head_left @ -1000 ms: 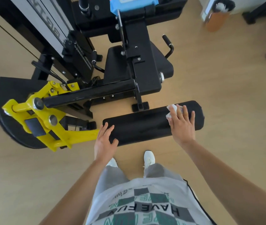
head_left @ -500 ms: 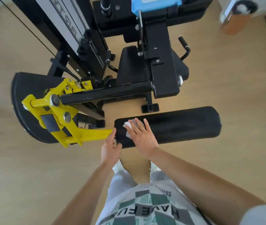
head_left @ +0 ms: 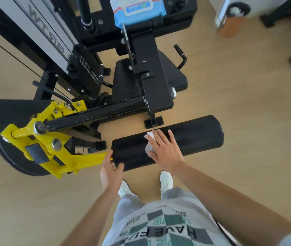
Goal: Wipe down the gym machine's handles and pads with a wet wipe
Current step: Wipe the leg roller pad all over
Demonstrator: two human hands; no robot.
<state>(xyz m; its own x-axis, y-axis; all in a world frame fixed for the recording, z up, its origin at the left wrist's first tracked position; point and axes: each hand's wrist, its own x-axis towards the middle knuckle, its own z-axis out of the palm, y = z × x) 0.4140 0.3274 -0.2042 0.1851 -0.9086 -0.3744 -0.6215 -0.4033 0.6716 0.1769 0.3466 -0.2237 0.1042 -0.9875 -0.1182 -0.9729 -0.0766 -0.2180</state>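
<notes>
Right hand (head_left: 166, 153): flat, fingers spread, pressing wet wipe (head_left: 149, 145) onto top of black roller pad (head_left: 198, 137), left of middle | left hand (head_left: 110, 168): curled round pad's left end, beside yellow arm (head_left: 87, 158) | wipes pack (head_left: 137, 9): atop machine frame.

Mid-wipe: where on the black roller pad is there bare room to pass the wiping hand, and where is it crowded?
Free: the black cylindrical roller pad is bare from the right hand, pressing the white wet wipe, out to its right end. Crowded: the pad's left end, where the left hand grips it beside the yellow steel lever arm.
</notes>
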